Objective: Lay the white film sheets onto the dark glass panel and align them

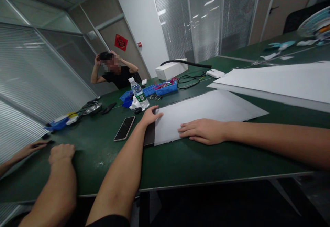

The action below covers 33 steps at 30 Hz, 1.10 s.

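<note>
A single head-worn camera is looking forward and down from the near edge of the green table (180,165), and it is tilting, so the tabletop is slanting up toward the right. It is sitting close above the person's forearms, framing the left hand (151,116) and right hand (203,131) on a white sheet (206,111) near the centre. It is facing the far glass partitions (206,17), with a seated person (116,70) showing at the far left.

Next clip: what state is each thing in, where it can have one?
white sheet, flat on the green table
left hand, open, fingertips on the sheet's corner
right hand, open, palm down on the sheet
phone, face up, screen dark
water bottle, standing, cap on
co-worker's fist, closed, on the table
</note>
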### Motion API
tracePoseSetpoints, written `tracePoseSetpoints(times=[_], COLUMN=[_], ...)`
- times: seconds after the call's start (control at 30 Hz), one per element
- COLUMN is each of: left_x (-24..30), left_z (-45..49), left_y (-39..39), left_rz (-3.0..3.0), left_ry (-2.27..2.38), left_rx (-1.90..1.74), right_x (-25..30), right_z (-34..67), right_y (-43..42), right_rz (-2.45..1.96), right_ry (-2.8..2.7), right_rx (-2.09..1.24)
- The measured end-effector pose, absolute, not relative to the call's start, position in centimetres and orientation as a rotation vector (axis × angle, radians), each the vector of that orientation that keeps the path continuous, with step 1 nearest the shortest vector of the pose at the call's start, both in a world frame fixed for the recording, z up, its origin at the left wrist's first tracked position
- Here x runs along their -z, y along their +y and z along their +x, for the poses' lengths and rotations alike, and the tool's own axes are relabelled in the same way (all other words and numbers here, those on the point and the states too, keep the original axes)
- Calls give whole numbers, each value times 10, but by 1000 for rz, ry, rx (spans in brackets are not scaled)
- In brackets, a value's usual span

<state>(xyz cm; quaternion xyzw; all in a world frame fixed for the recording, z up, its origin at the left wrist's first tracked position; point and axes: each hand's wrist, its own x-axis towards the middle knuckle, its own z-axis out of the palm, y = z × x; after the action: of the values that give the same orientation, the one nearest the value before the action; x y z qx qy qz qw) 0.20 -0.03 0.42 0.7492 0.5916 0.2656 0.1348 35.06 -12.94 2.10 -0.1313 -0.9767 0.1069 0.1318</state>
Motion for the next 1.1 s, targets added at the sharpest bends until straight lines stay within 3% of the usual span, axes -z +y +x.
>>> tracePoseSetpoints(times=[0.17, 0.43, 1.1], left_x=[-6, -2, 1], left_z=[0, -11, -9], left_y=[0, 7, 5], left_rz=[2194, 2178, 2231], left_ry=[1680, 1704, 1818], left_rx=[-777, -776, -776], right_x=[-20, -15, -13], right_z=[352, 356, 351], right_y=[-127, -122, -122], right_rz=[-342, -608, -492], right_ry=[-2833, -2784, -2792], right_rx=[-323, -42, -29])
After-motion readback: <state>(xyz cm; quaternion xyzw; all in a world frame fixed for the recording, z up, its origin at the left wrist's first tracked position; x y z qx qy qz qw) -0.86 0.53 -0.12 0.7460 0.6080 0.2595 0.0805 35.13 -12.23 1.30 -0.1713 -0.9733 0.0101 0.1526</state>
